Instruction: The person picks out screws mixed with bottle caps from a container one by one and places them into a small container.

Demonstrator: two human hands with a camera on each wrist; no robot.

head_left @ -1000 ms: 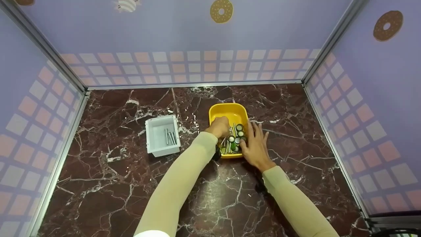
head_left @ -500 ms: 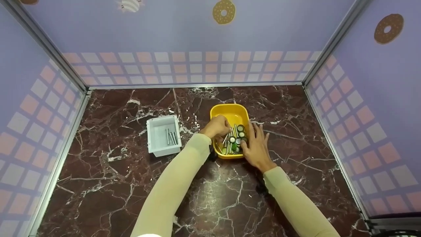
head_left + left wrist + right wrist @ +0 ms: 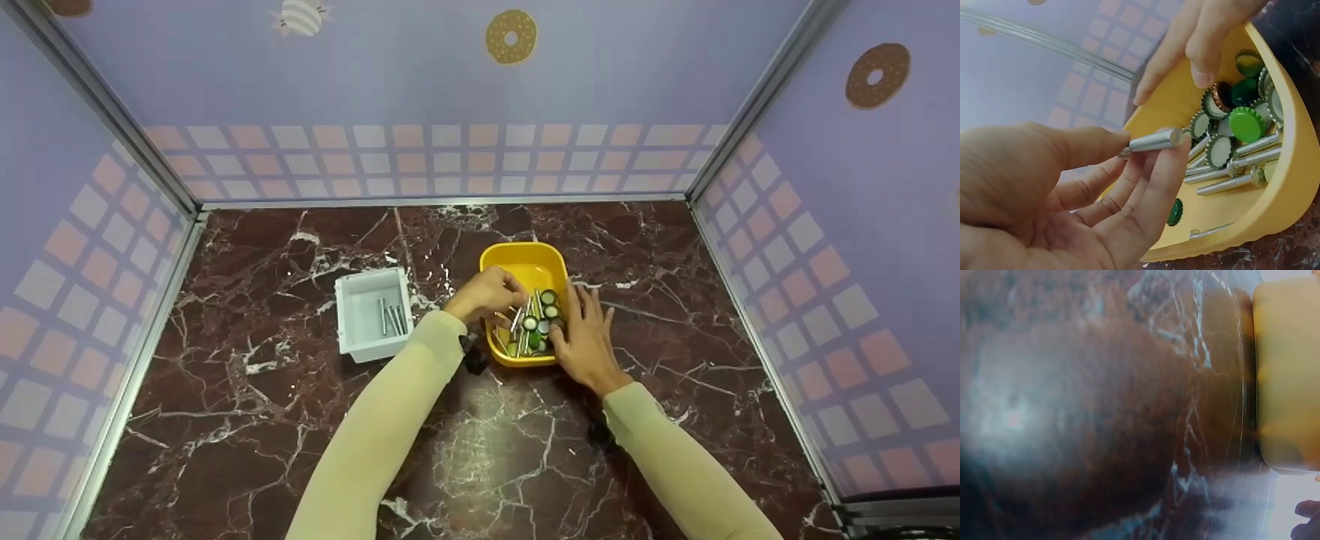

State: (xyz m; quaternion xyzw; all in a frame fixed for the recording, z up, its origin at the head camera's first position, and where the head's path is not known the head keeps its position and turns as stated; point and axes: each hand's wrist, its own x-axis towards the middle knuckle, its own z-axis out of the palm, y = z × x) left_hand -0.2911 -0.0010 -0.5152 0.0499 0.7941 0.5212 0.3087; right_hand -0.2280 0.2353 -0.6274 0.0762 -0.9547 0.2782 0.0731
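Note:
My left hand is over the left side of a yellow bin. In the left wrist view its thumb and fingers pinch a silver metal bolt, raised above the bin floor. Several bottle caps, green, white-lined and copper, lie in the bin with several bolts. On the bin's right side rests my right hand, its fingers straight and spread along the wall and its thumb over the rim. Only part of the right hand shows at the corner of the right wrist view.
To the left stands a white bin with several bolts in it. Both bins are on a dark red marbled tabletop. Purple panels with pink and white squares close off the back and both sides.
My left hand has risen out of the yellow bin and shifted slightly left, toward the rim. The right hand keeps its place on the bin.

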